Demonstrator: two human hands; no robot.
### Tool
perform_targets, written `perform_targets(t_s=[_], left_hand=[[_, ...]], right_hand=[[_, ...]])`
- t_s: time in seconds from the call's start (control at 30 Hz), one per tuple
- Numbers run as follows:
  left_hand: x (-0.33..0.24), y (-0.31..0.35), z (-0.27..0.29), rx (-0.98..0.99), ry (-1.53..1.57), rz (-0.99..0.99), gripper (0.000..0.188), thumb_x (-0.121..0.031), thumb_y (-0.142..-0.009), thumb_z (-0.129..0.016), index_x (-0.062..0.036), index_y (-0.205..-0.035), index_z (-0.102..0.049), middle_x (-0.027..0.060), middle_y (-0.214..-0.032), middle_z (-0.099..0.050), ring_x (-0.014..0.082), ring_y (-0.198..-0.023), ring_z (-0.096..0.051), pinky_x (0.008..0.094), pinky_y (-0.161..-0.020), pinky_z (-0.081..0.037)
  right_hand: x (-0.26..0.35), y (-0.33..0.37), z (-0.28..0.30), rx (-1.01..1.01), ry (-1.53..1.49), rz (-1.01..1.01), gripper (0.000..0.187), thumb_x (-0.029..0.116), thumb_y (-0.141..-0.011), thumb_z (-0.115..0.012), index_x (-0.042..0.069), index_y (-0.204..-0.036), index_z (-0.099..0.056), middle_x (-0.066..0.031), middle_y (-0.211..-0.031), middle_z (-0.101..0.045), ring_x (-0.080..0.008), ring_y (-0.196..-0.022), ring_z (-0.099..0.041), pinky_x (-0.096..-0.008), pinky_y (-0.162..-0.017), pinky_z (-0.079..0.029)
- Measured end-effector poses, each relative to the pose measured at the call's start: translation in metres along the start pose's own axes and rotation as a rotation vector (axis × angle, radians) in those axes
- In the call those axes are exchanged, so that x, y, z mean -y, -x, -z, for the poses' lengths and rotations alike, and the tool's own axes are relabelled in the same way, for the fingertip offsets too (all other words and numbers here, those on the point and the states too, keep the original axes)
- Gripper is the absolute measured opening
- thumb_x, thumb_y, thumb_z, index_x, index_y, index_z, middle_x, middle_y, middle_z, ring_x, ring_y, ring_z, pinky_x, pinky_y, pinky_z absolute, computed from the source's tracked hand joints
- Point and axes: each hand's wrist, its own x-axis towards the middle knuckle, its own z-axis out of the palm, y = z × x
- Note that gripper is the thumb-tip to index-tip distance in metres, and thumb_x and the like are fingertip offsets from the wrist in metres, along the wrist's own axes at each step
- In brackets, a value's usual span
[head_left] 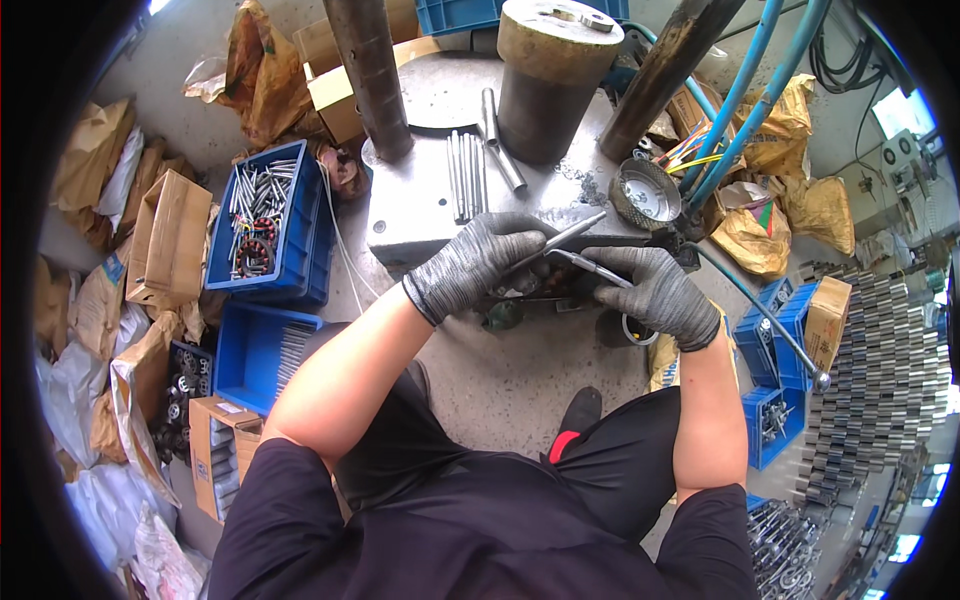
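Both hands wear grey knit work gloves and are held up in front of the press table's near edge. My left hand (475,262) is closed round a slim metal rod (576,230), whose end points up to the right. Another slim metal rod (592,267) is pinched in my right hand (662,292) and slants down to the right, close to the first. Beyond my left hand, several metal rods (467,178) lie side by side on the steel table (405,205). Two short metal tubes (508,168) rest beside them, one partly over the other.
A thick steel cylinder (545,95) stands on the table between two posts (375,85). At its right is a round metal dish (647,192). Blue bins of metal parts (305,205) stand left, more blue bins (757,345) right. Stacked metal cylinders (875,390) fill the far right.
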Motion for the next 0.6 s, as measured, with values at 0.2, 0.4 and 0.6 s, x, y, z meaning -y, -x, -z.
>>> perform_targets(t_s=[0.2, 0.4, 0.6], left_hand=[[0.010, -0.004, 0.006, 0.156, 0.376, 0.098, 0.037, -0.025, -0.104, -0.064, 0.0014, -0.130, -0.063, 0.0054, -0.087, -0.074, 0.0056, -0.059, -0.064, 0.0182, -0.046, -0.048], [0.006, -0.002, 0.004, 0.132, 0.343, 0.110, 0.039, -0.025, -0.104, -0.064, 0.0019, -0.132, -0.062, 0.0051, -0.087, -0.073, 0.0061, -0.060, -0.064, 0.0190, -0.050, -0.050], [0.007, -0.001, 0.003, 0.128, 0.176, 0.049, 0.043, -0.030, -0.105, -0.064, 0.0018, -0.134, -0.062, 0.0043, -0.087, -0.072, 0.0061, -0.061, -0.062, 0.0195, -0.054, -0.049]], right_hand=[[-0.018, 0.000, -0.005, -0.063, -0.115, 0.094, 0.052, -0.006, -0.084, -0.075, -0.001, -0.135, -0.066, -0.0107, -0.118, -0.075, -0.0153, -0.106, -0.069, -0.0317, -0.094, -0.058], [-0.025, -0.003, 0.002, -0.052, 0.053, 0.164, 0.048, -0.002, -0.085, -0.075, -0.001, -0.133, -0.067, -0.0141, -0.119, -0.075, -0.0181, -0.105, -0.071, -0.0322, -0.094, -0.057], [-0.013, 0.002, 0.008, -0.062, 0.169, 0.200, 0.047, 0.001, -0.086, -0.076, -0.001, -0.132, -0.068, -0.0150, -0.117, -0.076, -0.0162, -0.103, -0.071, -0.0326, -0.091, -0.057]])
